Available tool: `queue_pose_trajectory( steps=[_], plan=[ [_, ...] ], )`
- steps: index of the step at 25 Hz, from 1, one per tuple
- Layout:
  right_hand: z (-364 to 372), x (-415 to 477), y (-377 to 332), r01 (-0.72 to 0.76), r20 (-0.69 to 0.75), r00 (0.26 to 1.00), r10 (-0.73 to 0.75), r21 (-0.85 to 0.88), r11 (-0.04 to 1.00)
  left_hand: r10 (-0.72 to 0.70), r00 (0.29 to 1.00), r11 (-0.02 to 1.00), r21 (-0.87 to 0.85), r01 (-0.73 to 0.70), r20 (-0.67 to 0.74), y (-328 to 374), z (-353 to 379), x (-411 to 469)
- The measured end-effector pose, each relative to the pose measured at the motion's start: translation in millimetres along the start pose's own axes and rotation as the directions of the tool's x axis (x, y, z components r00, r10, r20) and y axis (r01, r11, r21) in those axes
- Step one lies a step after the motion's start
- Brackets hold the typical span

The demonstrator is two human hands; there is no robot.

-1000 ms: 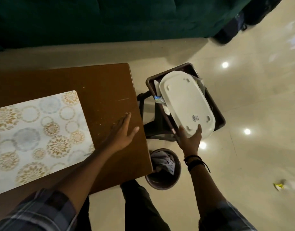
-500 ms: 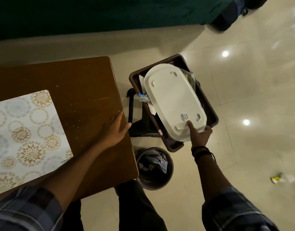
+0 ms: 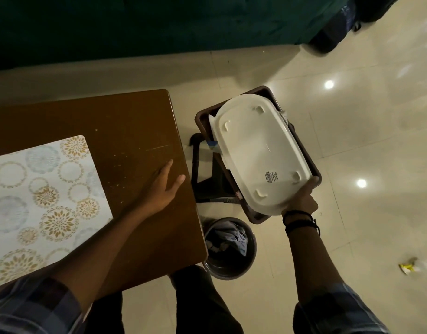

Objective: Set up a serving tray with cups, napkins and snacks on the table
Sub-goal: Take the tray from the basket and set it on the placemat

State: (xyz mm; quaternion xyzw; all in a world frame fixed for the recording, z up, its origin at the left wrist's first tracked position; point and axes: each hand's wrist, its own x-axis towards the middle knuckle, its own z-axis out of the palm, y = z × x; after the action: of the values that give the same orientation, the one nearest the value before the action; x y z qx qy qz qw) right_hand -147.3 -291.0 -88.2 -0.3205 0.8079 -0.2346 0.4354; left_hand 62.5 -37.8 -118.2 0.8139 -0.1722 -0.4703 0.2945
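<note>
Now that the right hand (image 3: 301,201) has curled its fingers round the near end of the upside-down tray (image 3: 258,150), it can lift out of the brown box (image 3: 199,118) beside the table (image 3: 125,121). The left hand (image 3: 161,189) lies flat on the table, fingers straight.

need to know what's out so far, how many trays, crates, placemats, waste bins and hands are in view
white tray: 1
brown crate: 1
placemat: 1
waste bin: 1
hands: 2 (left hand, right hand)
total: 6
</note>
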Motion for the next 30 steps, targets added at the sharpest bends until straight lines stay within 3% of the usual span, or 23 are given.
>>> queue_pose_trajectory(
  steps=[5, 8, 10, 13, 16, 20, 22, 24, 27, 30],
  plan=[
    [-16, -42, 20, 0.037, 0.112, 0.993, -0.044, 0.064, 0.997, 0.035, 0.991, 0.985, -0.165, -0.056, -0.126, -27, -41, -17],
    [-11, -78, 39, 0.054, 0.235, 0.969, -0.074, 0.09, 0.994, -0.086, 0.983, 0.936, -0.35, 0.024, -0.16, -40, -77, -37],
    [1, -104, 52, 0.03, 0.323, 0.943, -0.075, 0.143, 0.989, -0.217, 0.976, 0.829, -0.533, 0.171, -0.024, -50, -105, -58],
    [21, -138, 75, 0.044, 0.414, 0.898, -0.148, 0.25, 0.967, -0.213, 0.956, 0.568, -0.77, 0.289, 0.202, -81, -139, -93],
    [39, -171, 86, 0.002, 0.592, 0.785, -0.182, 0.291, 0.957, -0.159, 0.96, 0.329, -0.904, 0.272, 0.231, -115, -159, -121],
    [51, -213, 100, -0.062, 0.807, 0.588, -0.054, 0.111, 0.992, -0.184, 0.981, 0.231, -0.968, 0.102, 0.059, -149, -175, -149],
    [59, -227, 107, 0.032, 0.856, 0.517, 0.003, -0.023, 0.999, -0.243, 0.97, 0.17, -0.985, 0.01, -0.032, -163, -180, -157],
    [66, -233, 115, 0.087, 0.89, 0.455, -0.007, -0.036, 0.996, -0.262, 0.96, 0.178, -0.983, -0.053, -0.1, -175, -185, -164],
    [73, -244, 123, 0.092, 0.869, 0.495, -0.005, -0.046, 0.995, -0.271, 0.951, 0.234, -0.969, -0.083, -0.147, -195, -196, -170],
    [80, -254, 136, 0.296, 0.875, 0.484, -0.019, -0.143, 0.945, -0.417, 0.872, 0.445, -0.894, -0.051, -0.257, -223, -204, -171]
  ],
)
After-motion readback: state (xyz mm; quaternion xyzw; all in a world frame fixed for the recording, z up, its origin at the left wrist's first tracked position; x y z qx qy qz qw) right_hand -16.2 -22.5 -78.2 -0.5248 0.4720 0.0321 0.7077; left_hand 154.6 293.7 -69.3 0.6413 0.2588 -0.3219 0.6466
